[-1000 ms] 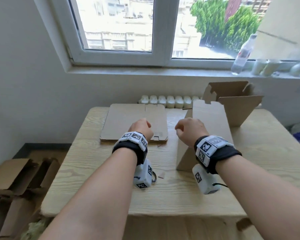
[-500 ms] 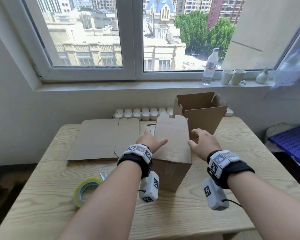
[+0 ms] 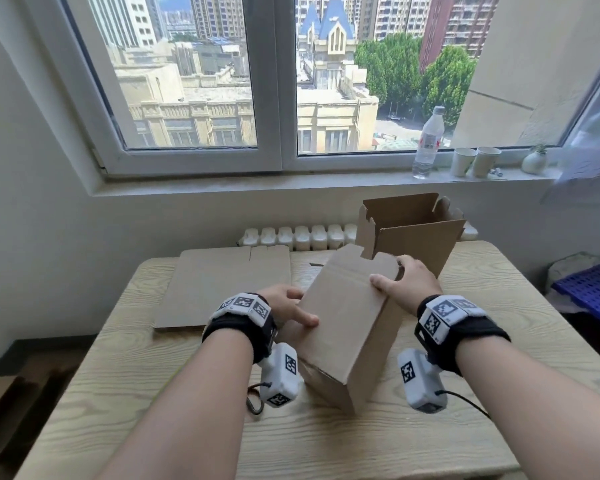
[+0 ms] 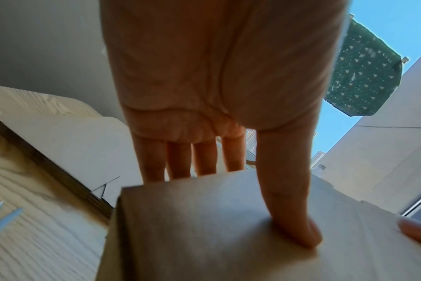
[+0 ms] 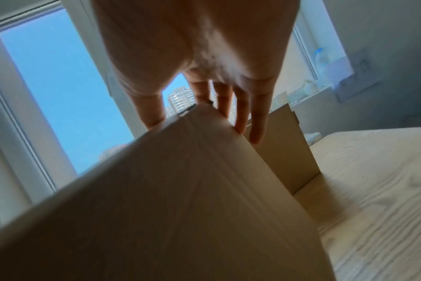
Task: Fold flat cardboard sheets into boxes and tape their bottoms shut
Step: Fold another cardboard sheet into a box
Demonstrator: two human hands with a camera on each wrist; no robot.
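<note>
while tilted, box (image 3: 347,327) sits between both hands' grip, thumbs clamping it.

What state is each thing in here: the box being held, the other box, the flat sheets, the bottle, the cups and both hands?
Held box: folded up, tilted, lower corner on the table.
Left hand: grips the box's left side, thumb on top.
Right hand: grips the box's far top edge.
Second box: upright, top flaps open.
Flat sheets: stacked, unfolded.
Bottle: upright, capped, on the sill.
Cups: upright, side by side.
</note>
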